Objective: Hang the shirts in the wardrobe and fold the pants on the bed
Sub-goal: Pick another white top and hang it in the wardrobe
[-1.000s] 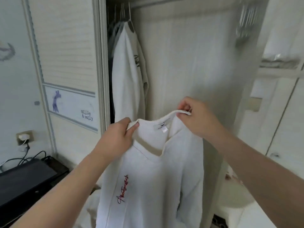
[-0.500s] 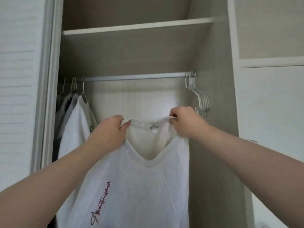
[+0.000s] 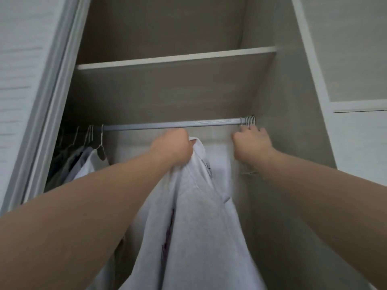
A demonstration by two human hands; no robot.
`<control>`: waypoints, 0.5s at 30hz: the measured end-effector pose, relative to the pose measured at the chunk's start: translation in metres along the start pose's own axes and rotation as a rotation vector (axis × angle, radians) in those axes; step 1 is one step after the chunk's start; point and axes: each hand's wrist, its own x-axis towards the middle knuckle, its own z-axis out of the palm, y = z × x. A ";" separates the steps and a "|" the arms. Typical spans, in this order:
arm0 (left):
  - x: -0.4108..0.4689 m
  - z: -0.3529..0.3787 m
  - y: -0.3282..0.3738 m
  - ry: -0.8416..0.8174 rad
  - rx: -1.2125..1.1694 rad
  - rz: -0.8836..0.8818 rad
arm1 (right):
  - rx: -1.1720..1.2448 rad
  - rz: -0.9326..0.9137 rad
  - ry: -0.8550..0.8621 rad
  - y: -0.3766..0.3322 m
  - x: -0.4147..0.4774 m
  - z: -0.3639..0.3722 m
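Note:
A white T-shirt (image 3: 194, 222) with red script hangs bunched from my left hand (image 3: 173, 147), which grips its collar just below the wardrobe rail (image 3: 171, 124). My right hand (image 3: 251, 145) has left the shirt and is up at the bundle of empty wire hangers (image 3: 248, 120) at the rail's right end. Its fingers are curled around the hangers' wires below the hooks. The hanger bodies are mostly hidden behind this hand.
Several shirts on hangers (image 3: 83, 162) fill the rail's left end, a white one nearest. A shelf (image 3: 176, 58) runs above the rail. The sliding door (image 3: 31, 101) stands at the left and the wardrobe side wall (image 3: 293, 143) close to my right hand.
My right hand let go of the collar and rose to the empty hangers. The shirt now hangs from my left hand alone and has collapsed. The view tilted upward.

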 end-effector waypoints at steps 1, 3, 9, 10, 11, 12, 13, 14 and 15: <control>0.003 0.002 0.001 0.001 0.021 0.004 | -0.051 0.025 0.027 0.002 0.006 0.007; 0.010 0.004 0.001 -0.001 0.046 0.017 | -0.109 0.085 0.052 0.007 0.015 0.021; 0.022 0.008 -0.003 0.016 0.084 0.021 | -0.123 0.162 0.029 0.020 0.035 0.047; 0.023 0.010 -0.005 0.020 0.096 0.022 | -0.111 0.164 0.028 0.021 0.039 0.048; 0.024 0.011 -0.006 0.024 0.111 0.023 | -0.093 0.169 0.026 0.023 0.042 0.049; 0.025 0.013 -0.008 0.027 0.124 0.025 | -0.078 0.172 0.023 0.024 0.045 0.049; 0.027 0.014 -0.010 0.031 0.134 0.027 | -0.074 0.171 0.022 0.025 0.048 0.049; 0.028 0.016 -0.011 0.033 0.140 0.030 | -0.080 0.168 0.024 0.027 0.051 0.049; 0.028 0.017 -0.013 0.034 0.142 0.032 | -0.097 0.163 0.026 0.028 0.053 0.050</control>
